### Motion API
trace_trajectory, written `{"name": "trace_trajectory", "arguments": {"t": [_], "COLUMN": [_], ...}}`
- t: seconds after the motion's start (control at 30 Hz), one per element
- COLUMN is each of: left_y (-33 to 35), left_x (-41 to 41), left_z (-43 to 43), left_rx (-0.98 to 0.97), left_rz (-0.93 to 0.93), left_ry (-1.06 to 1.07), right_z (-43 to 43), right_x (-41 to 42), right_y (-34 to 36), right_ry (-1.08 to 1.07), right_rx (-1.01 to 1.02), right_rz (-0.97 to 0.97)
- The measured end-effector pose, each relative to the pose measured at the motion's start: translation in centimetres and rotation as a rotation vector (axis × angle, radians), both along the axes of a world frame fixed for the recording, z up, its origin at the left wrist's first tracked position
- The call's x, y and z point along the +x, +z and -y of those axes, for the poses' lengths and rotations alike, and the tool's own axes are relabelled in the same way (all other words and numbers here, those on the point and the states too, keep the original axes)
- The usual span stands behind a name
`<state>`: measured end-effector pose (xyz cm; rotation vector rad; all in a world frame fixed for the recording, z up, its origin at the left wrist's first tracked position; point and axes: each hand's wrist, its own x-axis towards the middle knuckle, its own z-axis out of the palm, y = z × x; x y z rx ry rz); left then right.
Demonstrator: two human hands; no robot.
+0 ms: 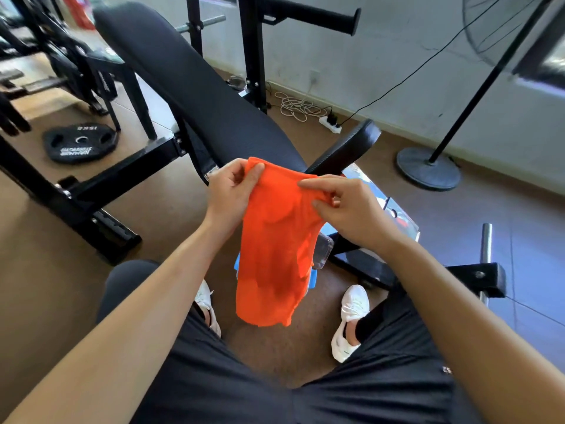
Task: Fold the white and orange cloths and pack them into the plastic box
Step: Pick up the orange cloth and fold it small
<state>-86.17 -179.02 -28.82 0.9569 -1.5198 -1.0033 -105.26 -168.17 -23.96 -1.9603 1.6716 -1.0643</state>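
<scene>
- Left hand (227,195) is pinching the cloth's (275,249) upper left corner.
- Orange cloth is hanging between both hands, above the floor (171,228), before the bench (195,78).
- Right hand (351,209) is pinching its upper right edge.

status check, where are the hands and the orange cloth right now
Left hand and right hand both pinching top edge of orange cloth. Cloth hanging loose in the air, fold not finished. White cloth not in view. Nothing between the hands.
</scene>
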Motion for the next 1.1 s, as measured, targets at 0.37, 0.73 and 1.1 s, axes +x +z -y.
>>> {"name": "trace_trajectory", "arguments": {"t": [0.37, 0.73, 1.1], "left_y": [-7.6, -13.1, -14.1], "left_x": [-0.1, -5.5, -3.4], "left_z": [-3.9, -7.5, -5.3], "left_rx": [0.188, 0.228, -0.045], "left_rz": [0.081, 0.489, 0.422], "left_ry": [0.114, -0.013, 0.26], "right_z": [2.2, 1.5, 1.7], "right_x": [1.3, -0.9, -1.6], "right_y": [2.6, 4.1, 3.8], "right_ry": [-0.227, -0.365, -0.509], "right_rx": [0.029, 0.06, 0.03], "right_rz": [0.035, 0.239, 0.505]}}
